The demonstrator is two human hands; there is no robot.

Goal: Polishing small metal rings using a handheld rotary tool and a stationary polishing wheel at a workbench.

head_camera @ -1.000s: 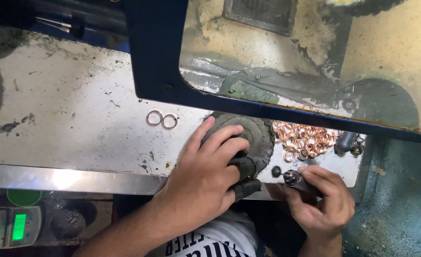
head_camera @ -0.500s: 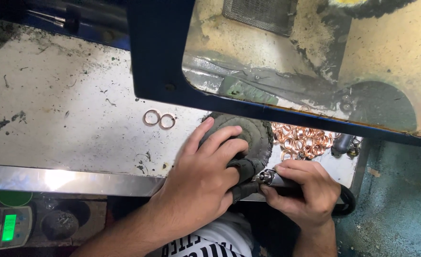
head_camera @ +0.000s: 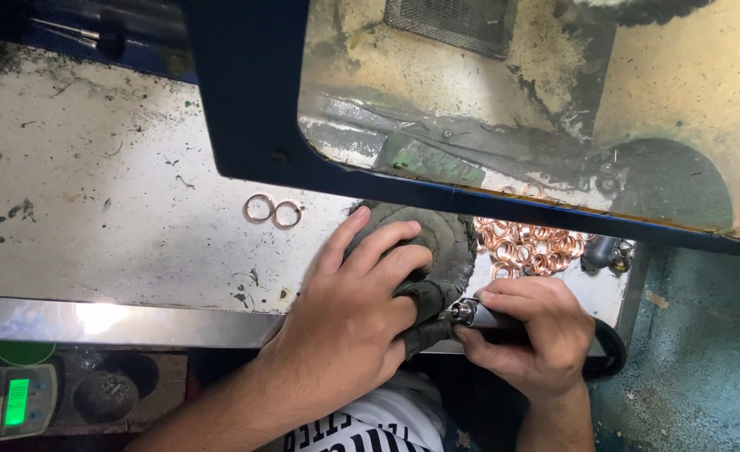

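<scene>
Head view: the left hand point(head_camera: 349, 322) lies palm down, fingers spread flat over a dark round pad point(head_camera: 437, 238) on the grimy surface point(head_camera: 94, 209). The right hand point(head_camera: 533, 335) curls its fingers shut around a slim metal-tipped handpiece point(head_camera: 470, 315), its tip just beside the left thumb. Copper rings point(head_camera: 525, 244) are heaped just behind; two loose rings point(head_camera: 273, 211) lie apart to the left.

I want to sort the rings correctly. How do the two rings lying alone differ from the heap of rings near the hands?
The two separate rings lie flat side by side on bare bench, left of the left hand; the ring heap is piled and overlapping, behind the right hand. The pair looks paler and duller; the heap shines copper-orange. Both are small round metal rings.
</scene>
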